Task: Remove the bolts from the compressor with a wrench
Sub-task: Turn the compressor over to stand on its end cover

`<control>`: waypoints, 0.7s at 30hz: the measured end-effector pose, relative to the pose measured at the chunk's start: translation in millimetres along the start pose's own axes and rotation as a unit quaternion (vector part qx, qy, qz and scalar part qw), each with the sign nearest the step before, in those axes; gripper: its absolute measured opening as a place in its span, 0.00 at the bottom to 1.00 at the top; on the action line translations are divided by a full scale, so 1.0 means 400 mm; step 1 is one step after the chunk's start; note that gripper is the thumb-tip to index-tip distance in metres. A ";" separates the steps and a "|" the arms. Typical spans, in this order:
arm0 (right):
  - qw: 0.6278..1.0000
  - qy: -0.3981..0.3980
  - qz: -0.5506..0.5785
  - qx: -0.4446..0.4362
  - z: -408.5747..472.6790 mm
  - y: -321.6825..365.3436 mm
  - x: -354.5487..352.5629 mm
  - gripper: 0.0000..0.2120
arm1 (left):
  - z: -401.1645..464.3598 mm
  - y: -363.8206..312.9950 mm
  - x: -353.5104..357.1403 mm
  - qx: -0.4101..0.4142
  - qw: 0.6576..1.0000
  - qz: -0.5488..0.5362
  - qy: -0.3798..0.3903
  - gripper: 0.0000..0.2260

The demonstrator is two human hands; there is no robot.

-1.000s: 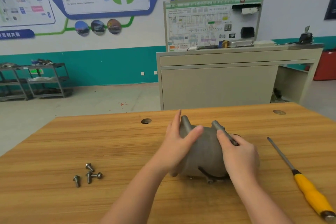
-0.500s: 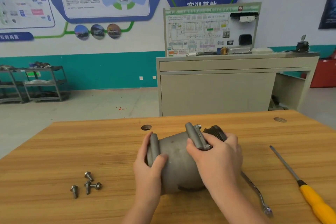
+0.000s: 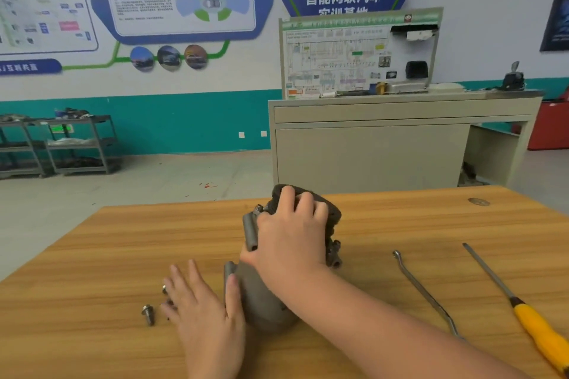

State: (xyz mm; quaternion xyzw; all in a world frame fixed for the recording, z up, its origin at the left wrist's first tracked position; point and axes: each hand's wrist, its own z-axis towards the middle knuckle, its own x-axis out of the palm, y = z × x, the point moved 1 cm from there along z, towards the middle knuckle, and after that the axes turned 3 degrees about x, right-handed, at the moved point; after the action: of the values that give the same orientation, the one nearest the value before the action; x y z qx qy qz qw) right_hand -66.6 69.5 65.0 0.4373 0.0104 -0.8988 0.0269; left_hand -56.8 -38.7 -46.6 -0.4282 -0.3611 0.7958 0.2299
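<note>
Centrally on the wooden table (image 3: 400,224): grey compressor (image 3: 261,301), lying with its dark pulley end away from the viewer. Clamped over the top of that far end by the right hand (image 3: 292,240), fingers curled over the black pulley, thumb side against a grey mounting lug. Right grip: wrapped round the compressor, firmly closed on it.

Just left of that grip and nearer the viewer: left hand (image 3: 200,314), flat, fingers straight and spread, thumb edge touching the near lug of the compressor. Left grip: spread, holding nothing, palm down over the table.

Under and beside the left fingers: loose bolts (image 3: 148,314), one plainly seen just left of the fingertips, heads of others peeping out at the fingers' edge, partly hidden; exact count hard to tell. Whether touched by the fingers, cannot tell.

Right of the right grip, well apart from it: slim metal wrench (image 3: 425,292), lying free on the table, ring end toward the far side, shaft running toward the viewer. Further right again, beside the wrench but not touching: screwdriver (image 3: 535,332) with yellow handle near the viewer and steel shaft pointing away.

Beyond the table: beige cabinet (image 3: 385,151) carrying a wiring-diagram board (image 3: 354,55); teal-banded wall with posters; grey shelving carts (image 3: 74,144) far left on the floor.
</note>
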 end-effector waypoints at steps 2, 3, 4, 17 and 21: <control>0.999 -0.019 -0.013 -0.039 -0.015 0.017 -0.001 0.24 | -0.003 0.022 -0.031 0.045 0.995 -0.086 0.035 0.37; 0.998 -0.032 -0.017 -0.060 -0.025 0.021 0.000 0.23 | -0.001 0.030 -0.047 0.067 0.987 -0.110 0.096 0.32; 0.995 -0.042 -0.016 -0.084 -0.038 0.022 0.004 0.22 | 0.002 0.036 -0.061 0.103 0.977 -0.087 0.168 0.30; 0.925 -0.106 0.078 -0.356 -0.085 -0.095 0.064 0.25 | -0.028 0.009 -0.021 0.093 0.975 -0.034 0.201 0.62; 0.903 -0.138 0.208 -0.348 -0.141 -0.249 0.067 0.25 | -0.092 -0.044 0.025 0.069 0.989 -0.071 0.111 0.60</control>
State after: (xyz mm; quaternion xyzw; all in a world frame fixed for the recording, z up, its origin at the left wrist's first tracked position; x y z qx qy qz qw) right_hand -44.5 170.4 8.8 0.2636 0.2278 -0.8633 0.3652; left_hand -29.8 -7.0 -51.7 -0.4707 -0.3070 0.7479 0.3533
